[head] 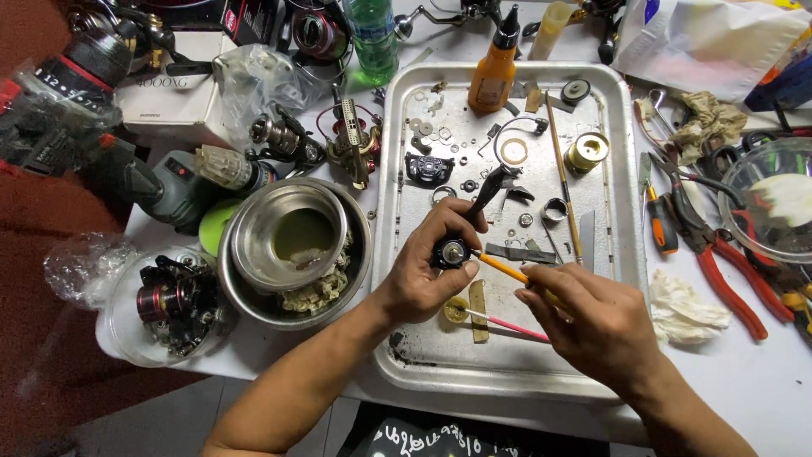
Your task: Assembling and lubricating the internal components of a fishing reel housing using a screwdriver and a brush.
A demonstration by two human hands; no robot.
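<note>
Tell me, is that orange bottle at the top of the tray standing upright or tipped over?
Upright. The orange bottle stands on its base in the metal tray, its black nozzle pointing up and away from the tray floor.

view: we had just one, the head camera, no second view to overlap
position: above the metal tray, on the person's head
facing: nearly straight down, far edge of the white table at top
range: close, both forearms entered from the bottom edge
</note>
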